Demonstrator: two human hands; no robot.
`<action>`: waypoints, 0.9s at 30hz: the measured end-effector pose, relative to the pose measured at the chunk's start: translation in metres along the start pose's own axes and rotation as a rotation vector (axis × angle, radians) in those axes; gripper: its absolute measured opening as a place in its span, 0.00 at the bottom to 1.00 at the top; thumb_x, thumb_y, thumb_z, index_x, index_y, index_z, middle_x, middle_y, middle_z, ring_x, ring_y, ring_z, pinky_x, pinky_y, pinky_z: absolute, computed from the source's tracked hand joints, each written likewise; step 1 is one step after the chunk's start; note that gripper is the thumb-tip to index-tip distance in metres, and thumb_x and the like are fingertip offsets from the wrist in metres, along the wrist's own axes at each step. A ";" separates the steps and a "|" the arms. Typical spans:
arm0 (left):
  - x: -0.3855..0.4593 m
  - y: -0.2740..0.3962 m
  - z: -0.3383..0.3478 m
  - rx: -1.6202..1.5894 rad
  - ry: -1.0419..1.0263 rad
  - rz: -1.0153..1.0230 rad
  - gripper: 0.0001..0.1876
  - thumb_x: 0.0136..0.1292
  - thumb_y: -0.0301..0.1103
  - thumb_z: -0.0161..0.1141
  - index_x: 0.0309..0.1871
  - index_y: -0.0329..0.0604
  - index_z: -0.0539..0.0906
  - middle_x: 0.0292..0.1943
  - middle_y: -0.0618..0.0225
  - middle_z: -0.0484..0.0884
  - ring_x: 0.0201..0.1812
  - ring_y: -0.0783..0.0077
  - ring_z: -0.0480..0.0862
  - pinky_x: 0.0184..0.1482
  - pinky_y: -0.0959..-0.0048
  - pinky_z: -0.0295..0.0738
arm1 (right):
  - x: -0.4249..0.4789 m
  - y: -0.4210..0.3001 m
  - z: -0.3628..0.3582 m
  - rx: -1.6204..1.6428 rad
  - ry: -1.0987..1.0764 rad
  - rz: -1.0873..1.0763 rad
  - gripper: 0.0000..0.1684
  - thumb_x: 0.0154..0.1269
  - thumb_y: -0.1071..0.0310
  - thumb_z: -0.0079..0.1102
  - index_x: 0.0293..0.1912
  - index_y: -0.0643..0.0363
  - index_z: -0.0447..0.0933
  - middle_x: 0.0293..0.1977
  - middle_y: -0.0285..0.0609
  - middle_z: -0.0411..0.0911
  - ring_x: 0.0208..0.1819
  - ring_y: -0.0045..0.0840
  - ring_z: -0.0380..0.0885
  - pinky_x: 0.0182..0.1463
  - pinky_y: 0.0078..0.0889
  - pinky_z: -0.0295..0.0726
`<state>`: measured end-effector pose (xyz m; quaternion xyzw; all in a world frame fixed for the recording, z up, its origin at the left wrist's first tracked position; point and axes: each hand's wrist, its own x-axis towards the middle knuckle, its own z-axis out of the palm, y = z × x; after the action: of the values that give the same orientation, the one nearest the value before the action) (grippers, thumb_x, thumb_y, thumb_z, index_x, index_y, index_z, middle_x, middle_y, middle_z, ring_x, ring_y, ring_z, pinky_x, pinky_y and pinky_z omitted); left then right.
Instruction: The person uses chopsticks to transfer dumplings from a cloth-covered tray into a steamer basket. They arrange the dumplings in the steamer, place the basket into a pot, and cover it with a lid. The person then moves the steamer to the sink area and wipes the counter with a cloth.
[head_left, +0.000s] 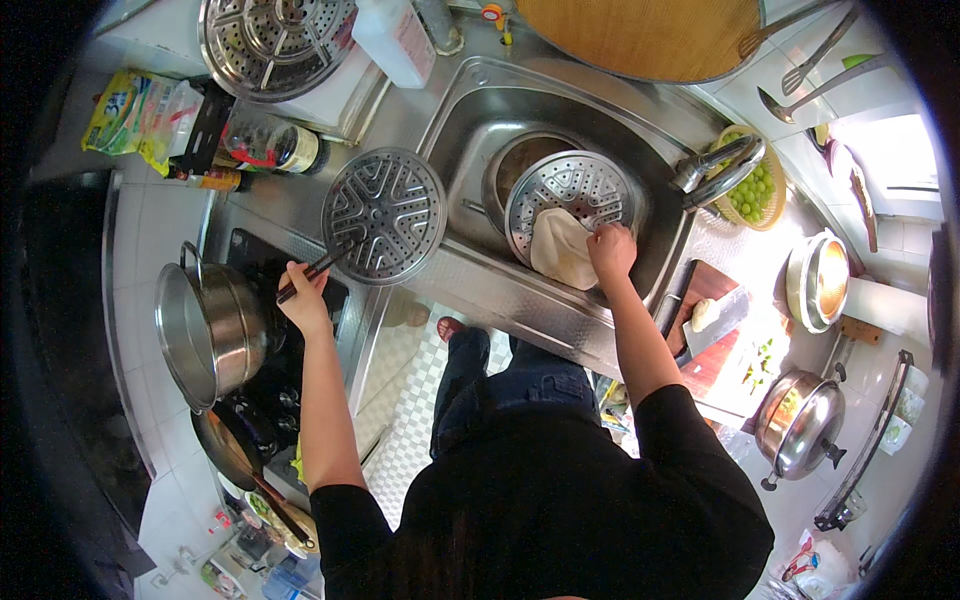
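Note:
My left hand (306, 296) grips dark chopsticks (330, 259), whose tips reach over a round perforated metal steamer rack (386, 199) on the counter's edge left of the sink. Over the steel sink (480, 105), my right hand (611, 251) pinches the edge of a limp off-white cloth (562, 251). That cloth lies partly across a second perforated steamer rack (574, 176), tilted in the basin. Beneath this rack, and partly hidden by it, sits a round metal pot (499, 180).
A tall steel pot (225, 330) stands on the stove at left, near a wok (225, 450). The faucet (720, 172) arches beside a basket of green grapes (750, 195). A cleaver (716, 322) rests on the cutting board (705, 285) at right. Another steamer rack (277, 45) is behind.

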<state>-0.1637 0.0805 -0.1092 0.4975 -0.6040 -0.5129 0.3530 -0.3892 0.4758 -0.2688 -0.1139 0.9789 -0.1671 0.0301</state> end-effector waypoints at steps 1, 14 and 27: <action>-0.002 0.002 -0.005 -0.011 -0.006 -0.014 0.20 0.68 0.42 0.52 0.38 0.27 0.74 0.31 0.57 0.78 0.30 0.66 0.83 0.33 0.77 0.80 | -0.002 -0.003 -0.006 0.028 0.005 -0.023 0.05 0.47 0.66 0.58 0.25 0.54 0.80 0.29 0.43 0.78 0.36 0.38 0.78 0.40 0.41 0.77; -0.050 0.063 -0.034 -0.078 -0.091 0.188 0.19 0.70 0.41 0.48 0.38 0.27 0.76 0.32 0.55 0.79 0.32 0.63 0.84 0.36 0.74 0.81 | -0.031 -0.051 -0.148 0.092 0.177 -0.033 0.08 0.52 0.66 0.59 0.31 0.60 0.79 0.31 0.43 0.76 0.35 0.39 0.77 0.39 0.38 0.76; -0.111 0.055 -0.121 -0.571 0.069 0.191 0.14 0.71 0.36 0.46 0.37 0.32 0.76 0.33 0.61 0.78 0.27 0.72 0.81 0.30 0.77 0.78 | -0.060 -0.285 -0.312 0.814 0.224 -0.670 0.07 0.62 0.76 0.57 0.41 0.67 0.74 0.38 0.38 0.74 0.34 0.17 0.75 0.37 0.16 0.77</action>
<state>-0.0352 0.1535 -0.0192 0.3362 -0.4669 -0.6093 0.5456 -0.3009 0.3285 0.1219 -0.3804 0.7424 -0.5445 -0.0876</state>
